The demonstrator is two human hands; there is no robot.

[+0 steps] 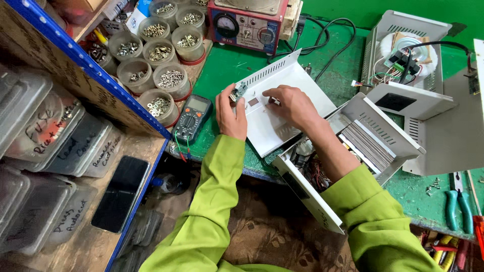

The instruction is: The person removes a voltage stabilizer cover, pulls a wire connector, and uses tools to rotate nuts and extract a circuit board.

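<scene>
My left hand (pixel 229 112) holds a small green circuit board (pixel 238 91) pinched between thumb and fingers, at the left edge of a white metal cover panel (pixel 272 128) lying on the green bench. My right hand (pixel 292 104) rests on that panel, fingertips pressed down beside small rectangular cut-outs (pixel 253 101); whether it grips anything is hidden. An open white metal case (pixel 353 151) with wiring and a finned part inside lies under my right forearm. Both sleeves are lime green.
A dark multimeter (pixel 191 119) lies left of the panel. Several round tubs of screws and washers (pixel 161 60) stand behind it. A red metered box (pixel 247 22) is at the back, another opened white case (pixel 403 45) at right, pliers (pixel 456 204) near the front edge, a phone (pixel 121 191) on the shelf.
</scene>
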